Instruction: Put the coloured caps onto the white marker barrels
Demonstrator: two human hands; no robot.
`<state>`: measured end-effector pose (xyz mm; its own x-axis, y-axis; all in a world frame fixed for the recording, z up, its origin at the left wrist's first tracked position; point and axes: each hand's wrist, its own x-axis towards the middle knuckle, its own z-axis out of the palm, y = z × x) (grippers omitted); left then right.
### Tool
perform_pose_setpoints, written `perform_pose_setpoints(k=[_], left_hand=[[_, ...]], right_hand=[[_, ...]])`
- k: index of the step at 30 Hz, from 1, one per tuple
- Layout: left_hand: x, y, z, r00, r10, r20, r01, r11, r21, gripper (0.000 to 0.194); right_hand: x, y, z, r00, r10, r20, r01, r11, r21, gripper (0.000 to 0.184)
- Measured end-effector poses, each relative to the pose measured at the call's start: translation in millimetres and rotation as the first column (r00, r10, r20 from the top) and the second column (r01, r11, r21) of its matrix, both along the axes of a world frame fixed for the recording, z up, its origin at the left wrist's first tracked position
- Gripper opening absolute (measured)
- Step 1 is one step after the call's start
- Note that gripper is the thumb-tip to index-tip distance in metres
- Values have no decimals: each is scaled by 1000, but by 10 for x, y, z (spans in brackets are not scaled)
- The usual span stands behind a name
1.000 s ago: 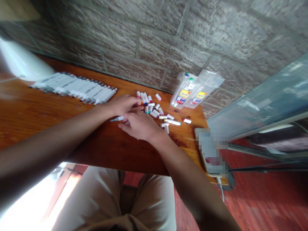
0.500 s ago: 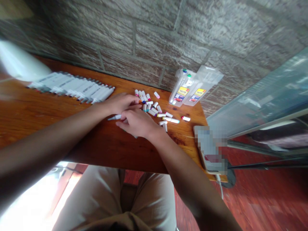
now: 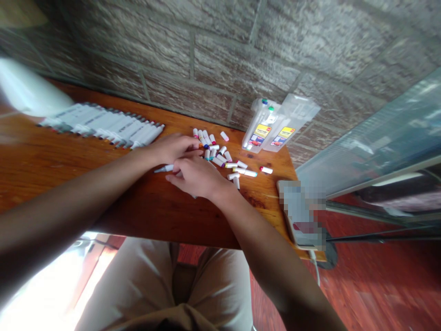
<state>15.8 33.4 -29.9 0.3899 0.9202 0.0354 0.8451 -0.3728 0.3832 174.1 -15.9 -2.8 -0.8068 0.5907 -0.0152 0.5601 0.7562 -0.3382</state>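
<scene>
My right hand (image 3: 198,174) is closed around a light-coloured marker (image 3: 164,168), whose narrow end sticks out to the left past the fingers. The rest of that marker is mostly covered by the hand. Just above it, my left hand (image 3: 175,148) has its fingers bent and closed at the edge of a pile of loose white marker caps (image 3: 219,160). An orange-ended cap (image 3: 200,145) shows at the left fingertips, and the thumb is partly hidden. The two hands nearly touch. Several caps with coloured ends lie right of them, along with a longer white marker piece (image 3: 245,172).
A row of white markers (image 3: 106,124) lies at the left on the wooden table (image 3: 148,211). Near the stone wall (image 3: 165,59) stands an opened clear plastic case (image 3: 257,138) with a few markers inside. A blurred device (image 3: 299,216) with a cable rests on the right edge.
</scene>
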Motion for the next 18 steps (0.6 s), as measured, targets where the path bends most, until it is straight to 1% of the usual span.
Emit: perform_pose_setpoints(k=[3, 7, 10, 14, 17, 18], left_hand=[[-9, -1, -4, 1000, -6, 10, 6, 1000, -7, 40], [-22, -3, -6, 1000, -17, 8, 17, 1000, 11, 40], [-12, -5, 1, 1000, -27, 10, 27, 999, 29, 40], [26, -16, 15, 1000, -13, -5, 13, 1000, 6, 38], [12, -10, 31, 1000, -16, 6, 16, 1000, -16, 36], [-7, 3, 36, 1000, -19, 23, 19, 1000, -1, 35]], right_hand=[[-3, -3, 18, 1000, 10, 12, -10, 1000, -2, 35], [-10, -10, 44, 1000, 1, 15, -1, 1000, -4, 42], [-8, -13, 28, 1000, -7, 10, 7, 1000, 2, 46], [1, -23, -3, 1000, -1, 21, 0, 999, 36, 43], [-24, -35, 59, 999, 21, 49, -23, 999, 34, 40], [-42, -32, 96, 998, 28, 51, -30, 999, 42, 39]])
